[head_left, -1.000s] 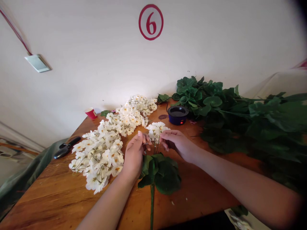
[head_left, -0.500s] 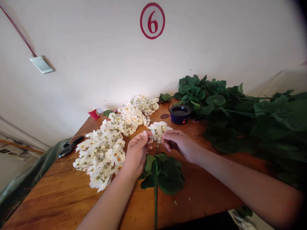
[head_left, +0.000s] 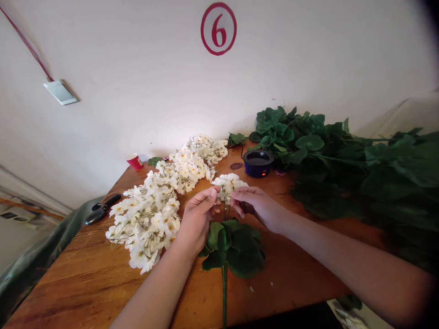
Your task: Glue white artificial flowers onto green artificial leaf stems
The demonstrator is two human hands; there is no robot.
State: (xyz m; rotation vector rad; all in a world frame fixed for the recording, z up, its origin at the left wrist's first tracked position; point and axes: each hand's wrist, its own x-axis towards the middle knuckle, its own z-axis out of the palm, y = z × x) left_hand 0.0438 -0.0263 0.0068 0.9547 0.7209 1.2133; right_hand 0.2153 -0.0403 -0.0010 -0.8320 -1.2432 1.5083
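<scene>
1. Well, the pot, dark blue with a black rim and a lit red light, stands on the table.
2. Right of the pot, a big heap of foliage crowds that side.
3. Left of the pot runs a long bank of flowers, white, reaching towards me; farther left are a red cup and a black tool.
4. Above the pot, a ringed red 6 marks the wall.
5. My left hand is nearer me than the pot and left of it, thumb and forefinger brought close together; I can't tell what, if anything, is between them.
6. My right hand, also this side of the pot, has its fingers bent nearly together by the sprig's thin stalks; whether they grip one, I can't tell.
7. The sprig is nearer me than the pot, slightly left: green stem, broad dark leaves, a white bloom at the top.
</scene>
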